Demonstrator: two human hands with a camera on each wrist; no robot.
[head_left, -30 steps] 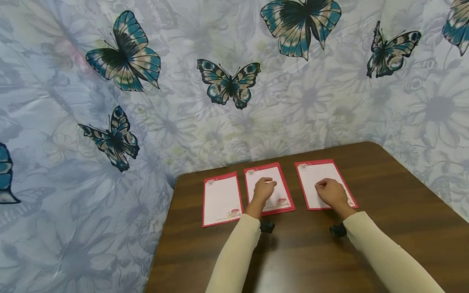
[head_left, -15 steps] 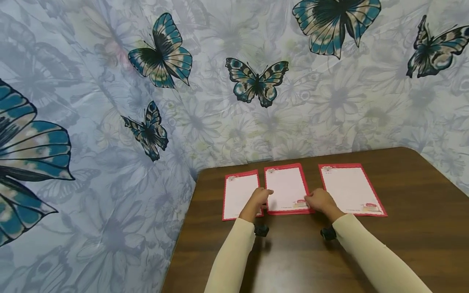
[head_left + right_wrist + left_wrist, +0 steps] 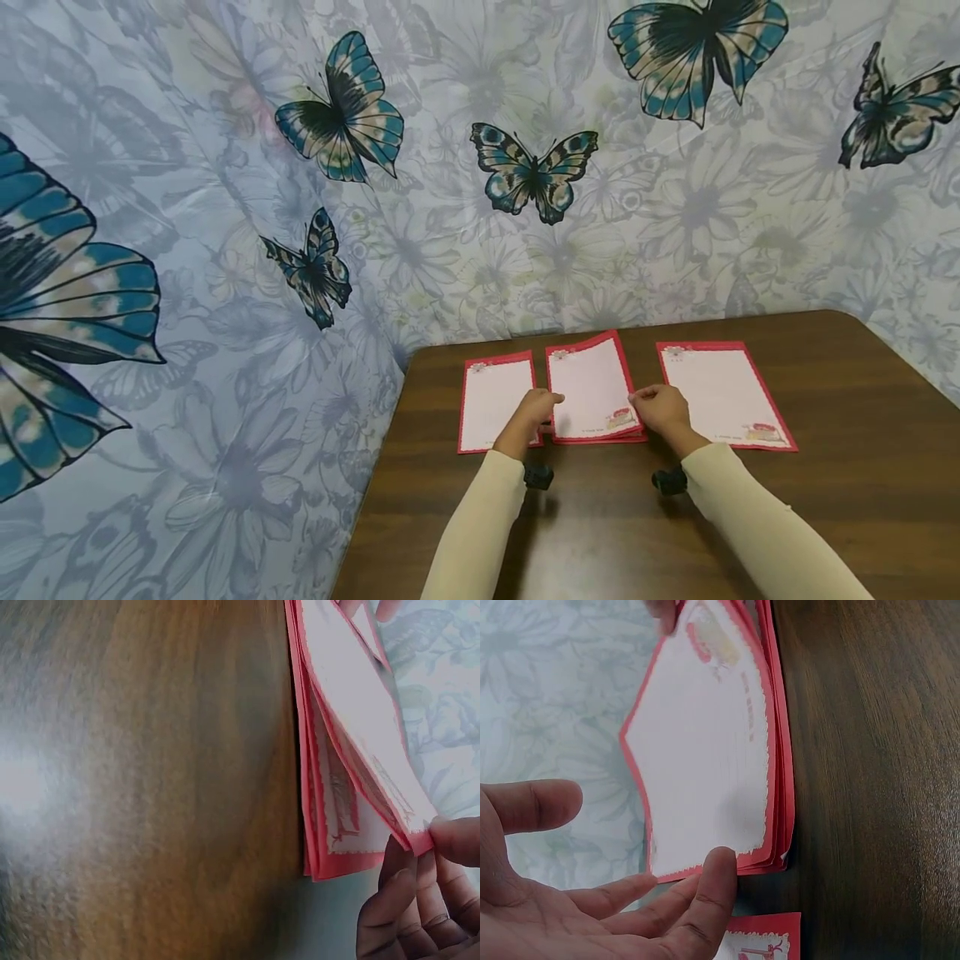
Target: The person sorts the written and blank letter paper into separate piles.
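Note:
In the head view, a stack of red-bordered white paper sheets lies between two similar piles. My right hand pinches the right edge of the top sheet between thumb and fingers. That side of the sheet is raised and bent, as the right wrist view shows, with more red-edged sheets flat beneath it. Along the stack's left edge rests my left hand. Its fingers are extended with the tips right at the sheet's edge, and its thumb stands apart in the left wrist view.
A left sheet with the same red border lies partly behind my left hand. The right sheet lies beyond my right hand. All are on a brown wooden table against a butterfly-patterned wall covering.
The view turned left. Both hands shifted from over the middle and right sheets to the middle stack's two sides. Since half a second ago, the top sheet's right side has lifted in my right hand.

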